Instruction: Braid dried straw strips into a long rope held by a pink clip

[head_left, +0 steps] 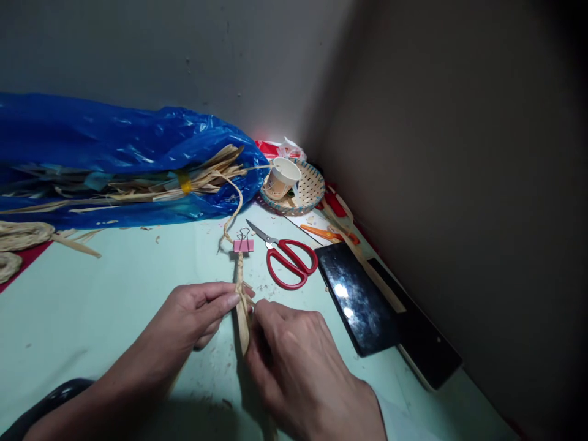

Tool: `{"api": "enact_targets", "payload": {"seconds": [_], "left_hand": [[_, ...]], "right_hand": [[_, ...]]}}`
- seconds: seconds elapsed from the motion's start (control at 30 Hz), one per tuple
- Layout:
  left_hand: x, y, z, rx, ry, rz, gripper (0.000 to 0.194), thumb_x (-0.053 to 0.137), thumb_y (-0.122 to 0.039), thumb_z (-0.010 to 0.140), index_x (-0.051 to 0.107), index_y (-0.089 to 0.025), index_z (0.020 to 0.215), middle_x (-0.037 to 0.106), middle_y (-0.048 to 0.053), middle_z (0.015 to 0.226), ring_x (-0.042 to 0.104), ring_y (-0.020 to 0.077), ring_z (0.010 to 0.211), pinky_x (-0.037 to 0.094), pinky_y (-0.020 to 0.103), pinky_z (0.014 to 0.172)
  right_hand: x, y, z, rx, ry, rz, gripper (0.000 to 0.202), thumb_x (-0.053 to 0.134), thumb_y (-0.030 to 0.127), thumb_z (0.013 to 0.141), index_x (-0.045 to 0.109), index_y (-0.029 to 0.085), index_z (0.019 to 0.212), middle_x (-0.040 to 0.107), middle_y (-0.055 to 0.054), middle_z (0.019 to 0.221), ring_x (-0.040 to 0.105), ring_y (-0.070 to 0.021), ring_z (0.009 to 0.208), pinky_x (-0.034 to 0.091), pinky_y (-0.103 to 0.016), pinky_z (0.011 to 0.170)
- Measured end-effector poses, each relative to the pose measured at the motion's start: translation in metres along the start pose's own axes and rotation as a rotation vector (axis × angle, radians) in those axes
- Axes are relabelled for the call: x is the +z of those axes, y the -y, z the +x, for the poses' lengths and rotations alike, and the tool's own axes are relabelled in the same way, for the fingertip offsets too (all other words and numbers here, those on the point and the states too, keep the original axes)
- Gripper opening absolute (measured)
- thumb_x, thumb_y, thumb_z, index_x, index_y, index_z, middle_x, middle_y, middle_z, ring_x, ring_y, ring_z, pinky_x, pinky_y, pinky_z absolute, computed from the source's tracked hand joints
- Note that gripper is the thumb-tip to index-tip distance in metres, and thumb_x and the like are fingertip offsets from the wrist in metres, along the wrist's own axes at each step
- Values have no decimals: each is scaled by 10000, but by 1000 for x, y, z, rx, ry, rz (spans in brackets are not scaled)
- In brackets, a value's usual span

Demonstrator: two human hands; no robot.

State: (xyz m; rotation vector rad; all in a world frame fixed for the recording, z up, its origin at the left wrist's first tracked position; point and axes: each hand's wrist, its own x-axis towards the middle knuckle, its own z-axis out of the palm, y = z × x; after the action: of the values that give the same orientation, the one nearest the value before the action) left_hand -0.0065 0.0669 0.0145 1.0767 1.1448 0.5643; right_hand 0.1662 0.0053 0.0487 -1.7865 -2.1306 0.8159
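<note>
A braid of dry straw-coloured strips (240,265) runs toward me from a pink binder clip (243,245) on the table. My left hand (202,312) pinches the braid just below the clip, thumb on top. Close beside it, my right hand (294,361) is closed, with a strip between thumb and forefinger; its other fingers are mostly hidden under the hand. One flat strip end (242,334) hangs down between the two hands. Beyond the clip, the finished braid (237,205) curves back toward the blue bag.
A blue plastic bag (138,135) holds a bundle of dry strips (206,177). Red-handled scissors (291,263) lie right of the clip. A woven basket (315,187) holds a paper cup (282,177). Black tablet-like devices (358,300) lie along the right wall. Coiled braid (25,236) rests at left.
</note>
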Motion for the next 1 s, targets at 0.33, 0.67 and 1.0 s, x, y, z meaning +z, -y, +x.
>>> {"api": "enact_targets", "payload": {"seconds": [0.33, 0.67, 1.0], "left_hand": [[2, 3, -2, 51, -89, -1, 273, 779, -460, 761, 778, -187, 766, 490, -52, 534, 393, 128, 518, 262, 259, 484], [11, -5, -2, 45, -189, 15, 307, 822, -488, 629, 746, -191, 651, 467, -83, 485, 378, 92, 479, 324, 212, 490], [15, -11, -2, 147, -299, 121, 192, 722, -431, 598, 776, -247, 606, 803, 34, 693, 730, 286, 814, 566, 356, 794]], "right_hand": [[-6, -12, 5, -62, -223, 69, 125, 547, 281, 1006, 621, 180, 1008, 667, -98, 1038, 619, -268, 977, 435, -370, 826], [-13, -17, 12, -75, -28, 247, 183, 515, 175, 996, 557, 183, 818, 584, 11, 760, 475, -128, 680, 334, -267, 644], [-4, -11, 15, -49, 46, 603, 174, 530, 203, 963, 553, 178, 793, 491, 44, 661, 429, -112, 616, 320, -239, 574]]}}
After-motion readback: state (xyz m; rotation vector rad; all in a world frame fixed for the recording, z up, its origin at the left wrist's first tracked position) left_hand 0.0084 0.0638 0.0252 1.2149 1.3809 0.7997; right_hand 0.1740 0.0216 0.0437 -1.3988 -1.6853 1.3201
